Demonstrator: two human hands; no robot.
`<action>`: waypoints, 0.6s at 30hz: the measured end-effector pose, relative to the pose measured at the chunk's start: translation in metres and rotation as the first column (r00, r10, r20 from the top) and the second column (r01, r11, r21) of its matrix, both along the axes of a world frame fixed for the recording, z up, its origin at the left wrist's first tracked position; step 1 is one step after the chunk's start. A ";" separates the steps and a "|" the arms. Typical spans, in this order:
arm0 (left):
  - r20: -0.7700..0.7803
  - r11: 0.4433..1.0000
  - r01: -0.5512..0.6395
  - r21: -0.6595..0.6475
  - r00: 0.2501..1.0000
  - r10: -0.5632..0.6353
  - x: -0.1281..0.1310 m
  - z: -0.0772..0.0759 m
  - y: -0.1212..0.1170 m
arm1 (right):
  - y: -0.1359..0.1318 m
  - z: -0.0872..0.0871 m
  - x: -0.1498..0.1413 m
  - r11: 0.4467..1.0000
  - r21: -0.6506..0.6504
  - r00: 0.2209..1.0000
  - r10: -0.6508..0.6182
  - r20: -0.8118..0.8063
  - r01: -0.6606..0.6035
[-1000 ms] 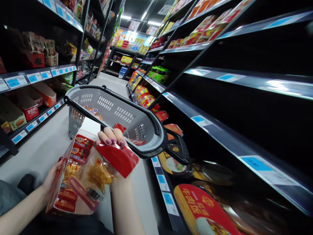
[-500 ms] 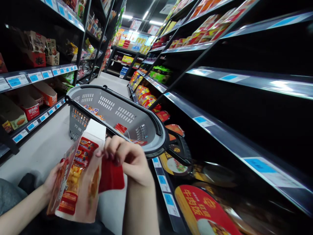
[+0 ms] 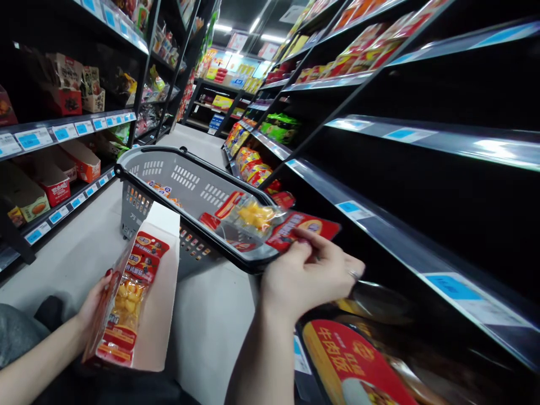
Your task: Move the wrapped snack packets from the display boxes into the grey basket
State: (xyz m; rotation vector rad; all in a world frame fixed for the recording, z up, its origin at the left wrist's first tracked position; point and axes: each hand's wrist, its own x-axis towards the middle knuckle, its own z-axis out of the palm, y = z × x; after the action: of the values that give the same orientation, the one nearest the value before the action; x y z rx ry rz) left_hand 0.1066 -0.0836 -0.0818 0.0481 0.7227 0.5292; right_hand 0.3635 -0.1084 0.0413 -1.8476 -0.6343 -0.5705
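My left hand [image 3: 93, 306] is closed around the side of an open-topped cardboard display box [image 3: 157, 315], tilted up in front of me. Inside the box stand red snack packets [image 3: 129, 304] with clear windows showing yellow pieces. My right hand [image 3: 312, 275] pinches a similar snack packet [image 3: 257, 216] by its red end, holding it over the near right rim of the grey shopping basket [image 3: 185, 160]. Orange-and-white packets [image 3: 162, 190] and a red item [image 3: 210, 220] lie in the basket.
Shelves with price tags [image 3: 76, 129] and boxed snacks [image 3: 54, 185] line the left. On the right, a shelf edge [image 3: 379, 225] runs close by, with a red-lidded ready-meal pack [image 3: 354, 354] below. The pale floor [image 3: 206, 332] stretches along the aisle to a far shelf.
My right hand has moved right, from the box to over the basket's rim, carrying a snack packet drawn out of the box. My left hand and the box have stayed nearly in place.
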 end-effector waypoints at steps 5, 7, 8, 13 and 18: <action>0.025 0.999 -0.032 -0.024 0.999 0.033 0.002 0.002 0.002 | 0.006 -0.006 -0.005 0.881 -0.473 1.000 0.026 -0.007 -0.026; 0.020 0.999 -0.038 -0.036 0.999 0.039 0.002 0.003 0.002 | 0.008 -0.010 -0.009 0.849 -0.528 0.998 0.038 0.044 -0.009; 0.013 0.998 -0.041 -0.039 0.999 0.042 0.003 0.003 0.002 | 0.008 -0.012 -0.009 0.840 -0.542 0.997 0.053 0.056 -0.014; 0.041 1.000 -0.023 0.008 0.999 0.022 -0.001 -0.007 0.001 | 0.004 -0.011 -0.008 0.895 -0.442 0.992 0.101 0.071 -0.060; 0.095 0.999 -0.004 0.051 0.995 -0.001 -0.003 -0.019 0.002 | 0.001 0.003 -0.052 0.500 -0.499 0.589 0.807 -0.028 -0.708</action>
State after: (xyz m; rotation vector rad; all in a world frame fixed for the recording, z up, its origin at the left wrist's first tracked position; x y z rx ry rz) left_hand 0.1036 -0.0820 -0.1004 0.0694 0.6166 0.5477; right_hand 0.3114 -0.1073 0.0442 -1.6764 -1.7642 0.0211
